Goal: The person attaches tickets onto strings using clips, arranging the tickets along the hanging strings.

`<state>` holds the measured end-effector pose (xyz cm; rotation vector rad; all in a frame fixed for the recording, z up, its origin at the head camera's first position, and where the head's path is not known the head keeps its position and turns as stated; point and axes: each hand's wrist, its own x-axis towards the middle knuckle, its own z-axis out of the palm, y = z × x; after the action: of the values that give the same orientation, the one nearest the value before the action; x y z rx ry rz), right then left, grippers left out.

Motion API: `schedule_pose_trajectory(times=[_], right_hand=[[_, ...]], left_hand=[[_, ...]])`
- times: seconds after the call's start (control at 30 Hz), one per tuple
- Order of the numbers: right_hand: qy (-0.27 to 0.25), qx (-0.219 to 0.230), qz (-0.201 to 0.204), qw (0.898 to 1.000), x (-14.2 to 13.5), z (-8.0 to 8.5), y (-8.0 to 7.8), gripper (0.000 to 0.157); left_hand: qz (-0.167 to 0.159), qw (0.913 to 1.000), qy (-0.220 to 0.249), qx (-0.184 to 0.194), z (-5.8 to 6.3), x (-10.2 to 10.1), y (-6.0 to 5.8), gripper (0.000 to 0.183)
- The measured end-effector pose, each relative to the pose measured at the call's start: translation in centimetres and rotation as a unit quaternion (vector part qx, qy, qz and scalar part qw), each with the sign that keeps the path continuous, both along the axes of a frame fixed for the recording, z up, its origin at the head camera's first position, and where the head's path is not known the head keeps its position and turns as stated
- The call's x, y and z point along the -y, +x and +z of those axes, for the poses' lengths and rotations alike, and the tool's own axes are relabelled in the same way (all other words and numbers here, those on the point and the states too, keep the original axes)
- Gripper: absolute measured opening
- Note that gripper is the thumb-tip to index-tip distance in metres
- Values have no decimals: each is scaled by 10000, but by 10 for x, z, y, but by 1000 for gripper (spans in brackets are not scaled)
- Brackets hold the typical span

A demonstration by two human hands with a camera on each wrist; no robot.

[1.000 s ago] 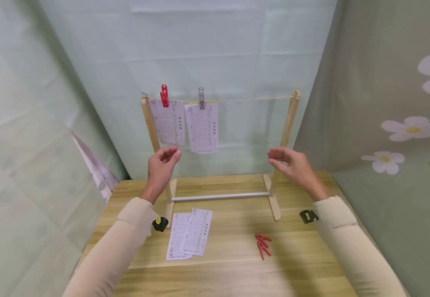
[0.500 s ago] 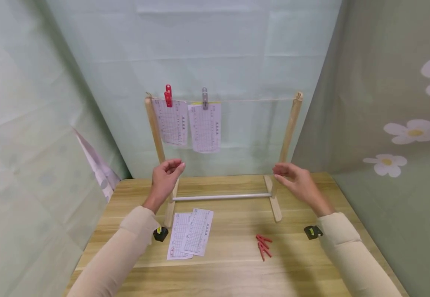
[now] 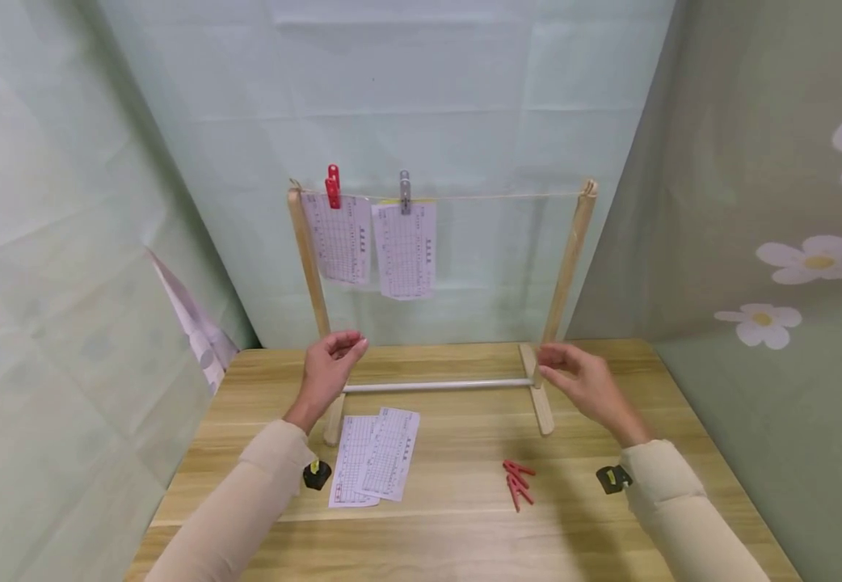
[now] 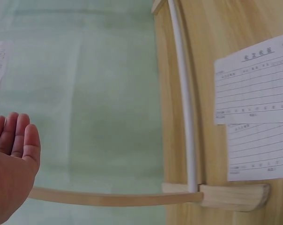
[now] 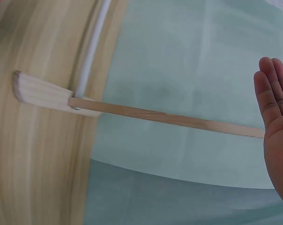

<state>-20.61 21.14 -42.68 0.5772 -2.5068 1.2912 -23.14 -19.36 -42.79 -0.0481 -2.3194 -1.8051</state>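
My left hand [image 3: 326, 373] is raised before the left post of a wooden rack [image 3: 569, 259], fingers loosely bent, holding nothing. Near the right post hovers my right hand [image 3: 583, 384], likewise without anything in its fingers. From the rack's string hang two printed slips: the left slip [image 3: 339, 242] under a red clip [image 3: 333, 187], the other slip [image 3: 406, 255] under a grey clip [image 3: 405, 194]. Two more overlapping slips [image 3: 392, 457] lie on the table below the left hand. Red clothespins [image 3: 519, 483] lie on the table at the right.
A white rod [image 3: 439, 385] joins the rack's two feet just above the wooden table [image 3: 435, 537]. Pale green cloth [image 3: 406, 81] hangs behind and at the left. A darker cloth with white flowers [image 3: 763, 326] closes the right side.
Both hands have come down from beside the hanging slips to about the height of the rack's base. The view has shifted slightly. The slips and clips stay where they were.
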Motion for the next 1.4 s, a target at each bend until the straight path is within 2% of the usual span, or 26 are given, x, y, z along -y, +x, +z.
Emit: schedule_pose_trajectory(times=[0.2,0.4,0.5,0.53,0.6,0.73,0.8,1.0,1.17,1.4], right_hand=[[-120,159,-17,9998,-5,-18,9,30],[-249,249,6,9994,-9,-39,16,32],[-235,223,-29,9995,-8,-43,21,31],[-238,195,-34,9995,-8,-46,22,31],[-251,233,-60,9994,-10,-51,24,31],[-278,404,-62,9988,-15,-63,27,32],[-300,514,-61,9982,-17,-67,30,32],[-250,645,-136,9975,-19,-81,34,31],[-361,739,-178,9965,-19,-91,36,32],[-508,987,-189,9936,-18,-110,42,36]], left_hand=[[-70,9998,-77,176,-16,3,4,35],[59,9991,-39,418,-37,7,6,35],[77,9994,9,341,-47,7,7,33],[62,9994,-8,339,-45,6,10,32],[23,9994,5,339,-51,4,13,31],[-29,9989,42,459,-66,-2,18,30],[-56,9991,84,423,-79,-3,17,31],[-30,9985,-163,518,-101,-6,21,32],[-24,9980,-231,589,-114,-6,21,33],[-53,9971,-302,695,-126,-7,25,37]])
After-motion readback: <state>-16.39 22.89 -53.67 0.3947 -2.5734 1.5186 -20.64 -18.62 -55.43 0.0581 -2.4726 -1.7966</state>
